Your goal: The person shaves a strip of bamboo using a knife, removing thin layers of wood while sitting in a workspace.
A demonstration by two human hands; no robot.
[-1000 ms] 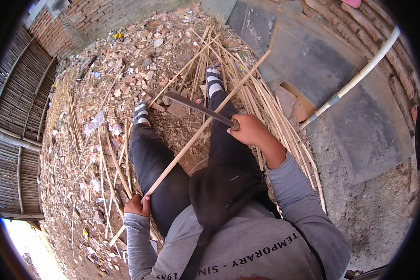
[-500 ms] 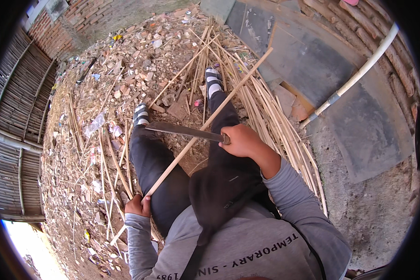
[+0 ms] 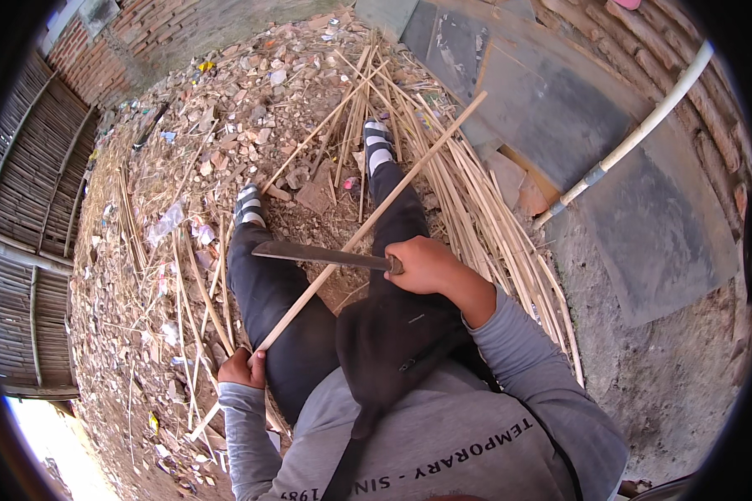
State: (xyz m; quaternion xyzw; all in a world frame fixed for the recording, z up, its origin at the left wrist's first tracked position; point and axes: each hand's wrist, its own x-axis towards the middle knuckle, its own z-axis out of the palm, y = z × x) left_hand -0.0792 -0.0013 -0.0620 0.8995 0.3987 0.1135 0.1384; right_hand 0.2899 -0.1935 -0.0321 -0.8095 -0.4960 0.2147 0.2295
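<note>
My right hand (image 3: 427, 265) is closed round the short handle of a machete (image 3: 319, 255), whose broad dark blade points left above my legs. The blade crosses a long pale bamboo strip (image 3: 409, 176); whether the two touch I cannot tell. That strip runs slantwise from the lower left, over my thigh, to the upper right. Near its lower end my left hand (image 3: 243, 368) grips it, thumb on top. A short length of the strip sticks out behind the left hand, beside my sleeve.
Right of my outstretched legs lies a heap of bamboo strips (image 3: 468, 204). More loose strips (image 3: 194, 309) lie at the left on rubble-strewn ground (image 3: 226, 138). Dark flat sheets (image 3: 551, 117) and a white pole (image 3: 643, 129) are at the right. A woven bamboo wall (image 3: 27, 167) stands at the left.
My right hand and the machete have come slightly down and left, toward my body. The left hand keeps its hold on the bamboo strip, which has hardly shifted.
</note>
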